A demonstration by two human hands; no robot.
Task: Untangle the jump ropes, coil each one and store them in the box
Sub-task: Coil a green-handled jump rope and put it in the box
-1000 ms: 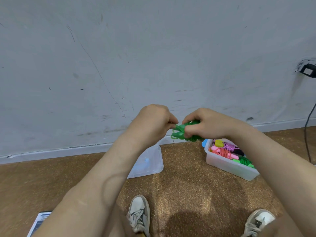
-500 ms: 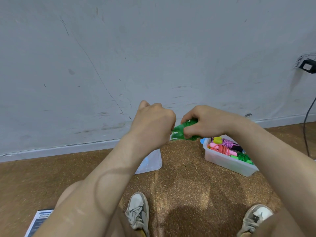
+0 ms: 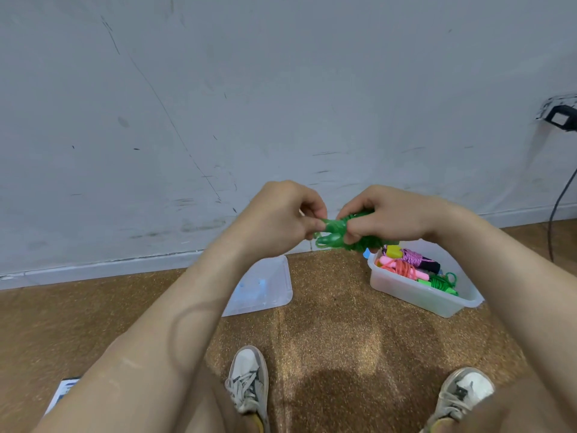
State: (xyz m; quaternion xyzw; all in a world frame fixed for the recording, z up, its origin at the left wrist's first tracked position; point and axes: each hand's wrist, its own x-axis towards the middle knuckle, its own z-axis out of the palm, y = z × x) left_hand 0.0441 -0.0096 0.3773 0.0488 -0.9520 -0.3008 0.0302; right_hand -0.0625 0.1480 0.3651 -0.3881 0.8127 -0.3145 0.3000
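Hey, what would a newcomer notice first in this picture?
Mid-frame, the left hand and right hand both grip a bundled green rope in the air. On the floor at right, a clear box holds bright coiled ropes; its lid lies to the left, near the wall.

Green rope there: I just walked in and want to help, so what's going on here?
A person stands working on a green jump rope held above the floor. The right-hand grip wraps the coiled bundle while the left-hand grip pinches a loop at its end. The open box on the floor already holds other coiled ropes, pink, purple and green; its lid lies apart to the left.
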